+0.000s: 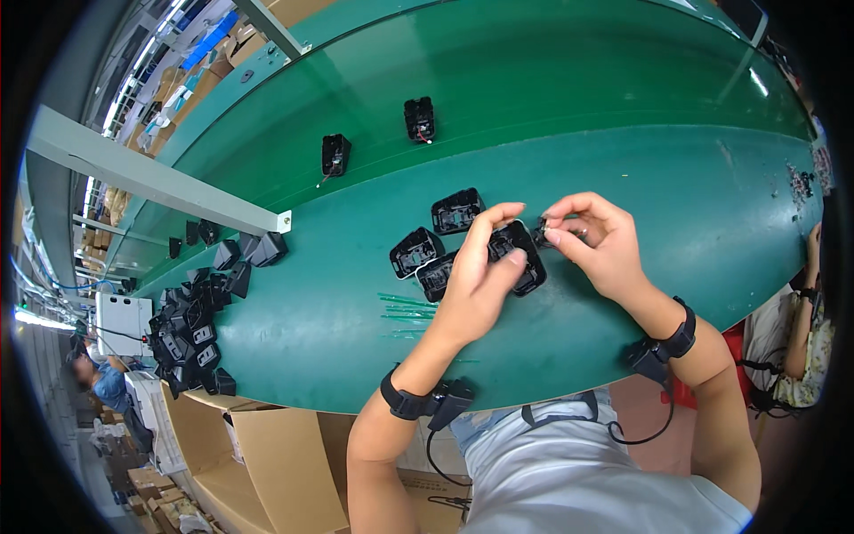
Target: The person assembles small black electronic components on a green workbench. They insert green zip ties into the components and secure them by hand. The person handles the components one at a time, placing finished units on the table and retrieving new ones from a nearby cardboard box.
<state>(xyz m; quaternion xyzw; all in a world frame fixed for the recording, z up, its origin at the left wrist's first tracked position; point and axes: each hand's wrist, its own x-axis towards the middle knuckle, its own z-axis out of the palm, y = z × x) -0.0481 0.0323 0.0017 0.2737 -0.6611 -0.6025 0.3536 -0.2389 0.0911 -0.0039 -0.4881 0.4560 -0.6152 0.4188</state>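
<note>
Grasped in left hand (pixel 480 289), on or just above the tabletop (pixel 605 334) beside similar cases (pixel 457 211): open black case (pixel 532 274), probably light and stiff, best taken by its outer walls. Pinched in right hand (pixel 602 245) near its rim: small dark piece (pixel 541 233).

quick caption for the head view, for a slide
Left hand holds a black housing; right hand pinches a small dark part beside it, over a green workbench.

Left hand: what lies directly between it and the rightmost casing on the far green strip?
Head view: an open black casing, lying on the green tabletop.
</note>
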